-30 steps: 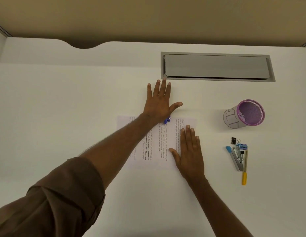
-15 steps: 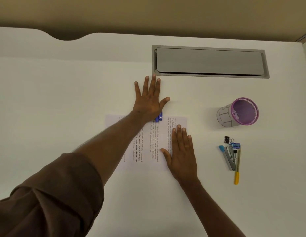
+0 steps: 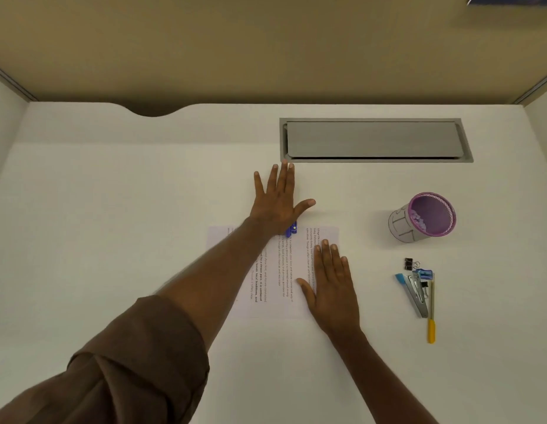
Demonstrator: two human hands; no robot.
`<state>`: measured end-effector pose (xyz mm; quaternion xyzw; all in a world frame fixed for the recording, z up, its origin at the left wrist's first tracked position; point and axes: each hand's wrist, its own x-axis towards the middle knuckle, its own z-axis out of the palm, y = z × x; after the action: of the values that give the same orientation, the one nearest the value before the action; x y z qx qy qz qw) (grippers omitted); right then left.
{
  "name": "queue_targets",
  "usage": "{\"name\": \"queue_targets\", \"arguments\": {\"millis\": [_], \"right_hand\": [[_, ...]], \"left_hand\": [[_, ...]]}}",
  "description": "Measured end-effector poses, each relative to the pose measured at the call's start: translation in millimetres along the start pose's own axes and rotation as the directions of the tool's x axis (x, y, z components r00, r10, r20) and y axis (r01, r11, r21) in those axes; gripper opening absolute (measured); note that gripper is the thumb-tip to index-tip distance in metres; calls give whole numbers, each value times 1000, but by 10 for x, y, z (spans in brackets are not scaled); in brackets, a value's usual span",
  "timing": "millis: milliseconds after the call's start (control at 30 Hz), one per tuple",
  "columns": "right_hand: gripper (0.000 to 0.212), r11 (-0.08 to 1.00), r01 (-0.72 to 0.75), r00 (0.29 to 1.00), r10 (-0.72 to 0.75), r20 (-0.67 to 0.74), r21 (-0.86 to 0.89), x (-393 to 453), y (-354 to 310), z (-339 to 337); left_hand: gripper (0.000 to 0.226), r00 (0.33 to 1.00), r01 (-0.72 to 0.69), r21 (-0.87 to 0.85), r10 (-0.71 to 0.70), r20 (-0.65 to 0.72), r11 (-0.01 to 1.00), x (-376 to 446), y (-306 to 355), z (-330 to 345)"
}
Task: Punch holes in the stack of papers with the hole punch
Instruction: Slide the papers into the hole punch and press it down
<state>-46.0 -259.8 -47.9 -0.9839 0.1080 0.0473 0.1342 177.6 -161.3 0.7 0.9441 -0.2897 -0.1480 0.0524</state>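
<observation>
A stack of printed papers (image 3: 284, 270) lies flat on the white desk. A small blue hole punch (image 3: 292, 228) sits at the stack's far edge, mostly hidden under my palm. My left hand (image 3: 278, 203) is spread flat with its heel pressing down on the punch and its fingers reaching past onto the desk. My right hand (image 3: 331, 286) lies flat, fingers together, on the right part of the stack, holding it down.
A purple-rimmed mesh cup (image 3: 400, 224) stands to the right. Nearer lie a stapler (image 3: 414, 292), binder clips (image 3: 409, 264) and a yellow-handled tool (image 3: 431, 319). A grey cable hatch (image 3: 373, 139) is set in the desk just beyond my left fingertips. Partition walls close the back and sides.
Both hands keep the same pose on the punch and the papers. Only the view has shifted slightly.
</observation>
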Motion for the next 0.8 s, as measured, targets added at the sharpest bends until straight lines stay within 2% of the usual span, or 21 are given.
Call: {"name": "queue_targets", "arguments": {"millis": [100, 200, 400, 467, 600, 800], "right_hand": [[80, 1000, 3, 1000, -3, -7, 9, 1, 12, 20], [79, 1000, 10, 1000, -9, -18, 16, 9, 21, 32], [77, 998, 29, 999, -27, -39, 47, 3, 1, -64], [69, 994, 29, 995, -19, -97, 103, 71, 22, -165], [36, 972, 49, 985, -9, -171, 228, 476, 107, -475], [27, 982, 187, 979, -188, 73, 29, 1140, 23, -813]], "left_hand": [[94, 998, -21, -90, 15, -67, 996, -202, -29, -125], [81, 980, -81, -186, 45, -193, 979, -614, -116, -87], [73, 977, -99, -125, 72, -201, 987, -1673, -191, 466], [72, 982, -75, -108, 55, -178, 991, -1847, -187, 624], [69, 987, -58, -57, 48, -152, 997, -1939, -239, 780], [69, 988, -66, -47, 59, -140, 997, -1956, -301, 932]]}}
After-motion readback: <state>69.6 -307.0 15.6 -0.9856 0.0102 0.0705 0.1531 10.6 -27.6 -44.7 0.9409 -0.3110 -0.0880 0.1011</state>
